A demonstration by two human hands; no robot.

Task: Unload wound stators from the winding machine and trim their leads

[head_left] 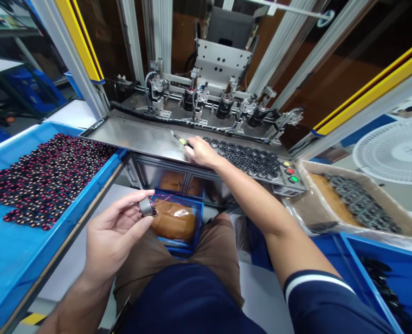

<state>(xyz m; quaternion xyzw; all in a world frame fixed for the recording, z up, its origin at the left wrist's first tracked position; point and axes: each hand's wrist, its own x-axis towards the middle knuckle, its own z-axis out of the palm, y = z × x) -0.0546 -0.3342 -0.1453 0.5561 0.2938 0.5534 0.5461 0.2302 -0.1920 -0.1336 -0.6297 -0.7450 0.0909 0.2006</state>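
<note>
Grey ring-shaped part (145,207), dark-edged, held aloft, yellow-black tool (182,141), held slanted

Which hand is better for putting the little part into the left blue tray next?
Probably the left hand: it holds the part between finger and thumb, and it's nearer that tray. The right hand is farther away, holding a tool.
</note>
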